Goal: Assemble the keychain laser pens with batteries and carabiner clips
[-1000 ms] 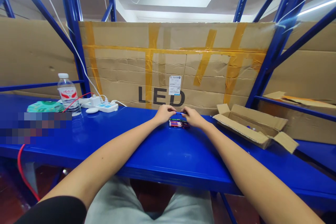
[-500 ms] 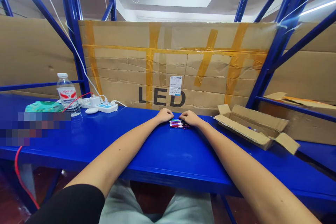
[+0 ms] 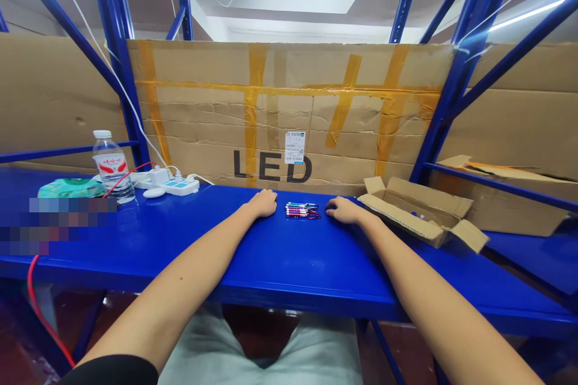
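A row of several slim, shiny pen-like tubes (image 3: pixel 297 210) in green, blue, purple and red lies side by side on the blue table. Small clip-like loops show at their right ends; their exact kind is too small to tell. Just left of the row, my left hand (image 3: pixel 263 203) rests on the tabletop with its fingers curled in and nothing visible in them. My right hand (image 3: pixel 344 210) lies a little to the right of the tubes, its fingers loosely bent and apart, holding nothing. Neither hand touches the tubes.
An open cardboard box (image 3: pixel 401 216) with small items inside stands at right. Left are a water bottle (image 3: pixel 112 165), a green soft pack (image 3: pixel 70 187) and a white power strip (image 3: pixel 180 185) with cables. A large LED carton (image 3: pixel 208 126) and blue rack posts (image 3: pixel 456 72) stand behind.
Both hands have let go of the tubes and drawn apart, the left one leftward and the right one rightward. The tubes stay in their row. The camera view has shifted slightly.
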`<state>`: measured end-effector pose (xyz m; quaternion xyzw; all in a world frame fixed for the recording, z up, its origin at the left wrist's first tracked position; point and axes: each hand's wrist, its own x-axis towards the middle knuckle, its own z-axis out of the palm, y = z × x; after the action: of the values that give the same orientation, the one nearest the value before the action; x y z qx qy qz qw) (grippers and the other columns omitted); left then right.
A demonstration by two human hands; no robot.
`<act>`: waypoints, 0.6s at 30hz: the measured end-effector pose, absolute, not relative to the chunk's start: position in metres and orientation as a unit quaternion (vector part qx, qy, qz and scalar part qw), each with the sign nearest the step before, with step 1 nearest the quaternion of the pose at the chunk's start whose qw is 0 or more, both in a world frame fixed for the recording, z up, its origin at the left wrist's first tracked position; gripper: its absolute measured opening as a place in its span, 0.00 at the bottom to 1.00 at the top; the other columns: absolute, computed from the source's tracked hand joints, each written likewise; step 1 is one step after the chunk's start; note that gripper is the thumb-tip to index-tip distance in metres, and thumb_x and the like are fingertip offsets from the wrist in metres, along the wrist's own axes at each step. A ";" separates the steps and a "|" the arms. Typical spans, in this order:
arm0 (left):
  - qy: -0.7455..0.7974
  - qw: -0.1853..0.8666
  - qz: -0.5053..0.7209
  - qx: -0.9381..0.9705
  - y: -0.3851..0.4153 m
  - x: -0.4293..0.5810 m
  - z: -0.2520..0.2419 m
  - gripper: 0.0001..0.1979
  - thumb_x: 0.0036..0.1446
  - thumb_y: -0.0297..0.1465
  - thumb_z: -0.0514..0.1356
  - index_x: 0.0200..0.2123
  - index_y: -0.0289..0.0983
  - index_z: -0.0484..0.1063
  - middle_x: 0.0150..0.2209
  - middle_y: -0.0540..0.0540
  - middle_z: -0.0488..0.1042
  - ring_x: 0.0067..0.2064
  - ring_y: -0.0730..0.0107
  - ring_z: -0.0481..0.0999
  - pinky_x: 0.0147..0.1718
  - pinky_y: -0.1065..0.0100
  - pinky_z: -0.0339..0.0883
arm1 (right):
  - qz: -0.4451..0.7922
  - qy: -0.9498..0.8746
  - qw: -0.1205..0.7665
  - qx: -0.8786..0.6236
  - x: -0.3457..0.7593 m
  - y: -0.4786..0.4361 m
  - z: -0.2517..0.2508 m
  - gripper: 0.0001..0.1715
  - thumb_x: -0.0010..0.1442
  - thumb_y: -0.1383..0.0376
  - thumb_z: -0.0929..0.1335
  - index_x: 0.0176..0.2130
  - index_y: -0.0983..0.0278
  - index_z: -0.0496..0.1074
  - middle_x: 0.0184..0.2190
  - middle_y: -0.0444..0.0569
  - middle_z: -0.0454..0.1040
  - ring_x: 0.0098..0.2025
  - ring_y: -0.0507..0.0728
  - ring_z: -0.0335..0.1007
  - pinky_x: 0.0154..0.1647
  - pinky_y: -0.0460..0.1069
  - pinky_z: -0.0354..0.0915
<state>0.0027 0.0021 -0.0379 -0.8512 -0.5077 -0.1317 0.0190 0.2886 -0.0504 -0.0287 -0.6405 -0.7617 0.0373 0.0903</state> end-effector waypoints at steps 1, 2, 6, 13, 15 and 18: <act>-0.509 0.024 -0.122 -0.852 0.001 0.005 -0.037 0.14 0.58 0.29 0.53 0.45 0.33 0.73 0.50 0.34 0.73 0.54 0.53 0.70 0.54 0.58 0.62 | 0.038 -0.759 0.085 -0.644 0.284 -0.050 -0.028 0.18 0.58 0.64 0.67 0.48 0.68 0.76 0.49 0.57 0.75 0.50 0.61 0.72 0.52 0.49 0.64; -0.510 0.028 -0.114 -0.852 0.000 0.007 -0.037 0.15 0.59 0.29 0.52 0.45 0.33 0.73 0.51 0.33 0.72 0.54 0.52 0.70 0.53 0.57 0.62 | 0.039 -0.758 0.083 -0.646 0.281 -0.050 -0.027 0.19 0.58 0.63 0.68 0.48 0.68 0.76 0.49 0.58 0.75 0.50 0.62 0.72 0.52 0.50 0.64; -0.508 0.032 -0.099 -0.855 -0.002 0.008 -0.035 0.15 0.60 0.31 0.51 0.46 0.32 0.72 0.52 0.31 0.71 0.54 0.50 0.70 0.53 0.56 0.62 | 0.047 -0.765 0.078 -0.637 0.280 -0.053 -0.022 0.21 0.58 0.63 0.68 0.50 0.69 0.74 0.53 0.60 0.73 0.52 0.63 0.70 0.52 0.51 0.64; -0.511 0.024 -0.095 -0.854 0.000 0.007 -0.036 0.15 0.60 0.32 0.52 0.45 0.32 0.72 0.51 0.32 0.72 0.54 0.50 0.70 0.53 0.57 0.62 | 0.052 -0.773 0.081 -0.627 0.285 -0.056 -0.020 0.20 0.56 0.64 0.69 0.49 0.68 0.76 0.51 0.59 0.74 0.51 0.63 0.72 0.50 0.50 0.65; -0.511 0.025 -0.092 -0.854 0.001 0.008 -0.037 0.15 0.60 0.32 0.52 0.46 0.32 0.72 0.51 0.32 0.71 0.54 0.50 0.69 0.53 0.57 0.61 | 0.051 -0.773 0.081 -0.627 0.285 -0.055 -0.020 0.20 0.56 0.65 0.68 0.49 0.68 0.76 0.51 0.59 0.74 0.51 0.63 0.72 0.50 0.50 0.65; -0.512 0.027 -0.087 -0.854 0.001 0.009 -0.036 0.15 0.60 0.31 0.52 0.46 0.32 0.72 0.51 0.31 0.71 0.54 0.50 0.69 0.53 0.57 0.61 | 0.051 -0.773 0.080 -0.627 0.285 -0.054 -0.021 0.21 0.55 0.68 0.68 0.49 0.67 0.76 0.51 0.58 0.74 0.50 0.62 0.72 0.50 0.49 0.65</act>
<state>0.0086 0.0014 -0.0362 -0.8542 -0.5119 -0.0871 0.0268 0.2845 -0.0545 -0.0207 -0.6275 -0.7728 0.0509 0.0801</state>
